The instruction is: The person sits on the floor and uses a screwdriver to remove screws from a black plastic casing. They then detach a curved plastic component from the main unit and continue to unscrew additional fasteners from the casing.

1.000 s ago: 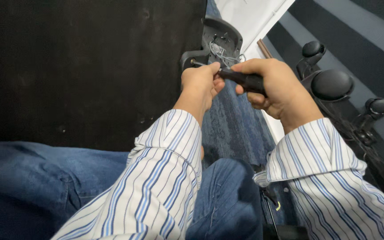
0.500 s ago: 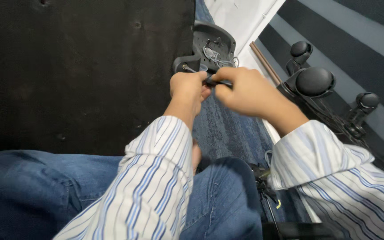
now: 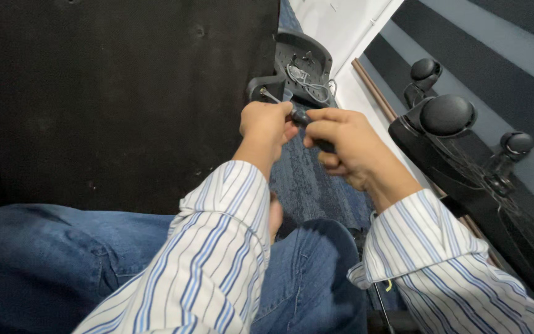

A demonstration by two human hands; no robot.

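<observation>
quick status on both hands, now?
Left hand: closed, pinching the metal shaft of the screwdriver.
Right hand: closed around the screwdriver's dark handle.

black panel [image 3: 118, 93] blocking left, wheeled chair base [image 3: 465, 161] crowding right, carpet strip [image 3: 316, 179] open between

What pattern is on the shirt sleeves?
White shirt sleeves with blue stripes, clearest in the head view.

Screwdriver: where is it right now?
Head view, upper centre: the screwdriver is held between the left hand and right hand, tip toward the black bracket beside the dark panel.
</observation>
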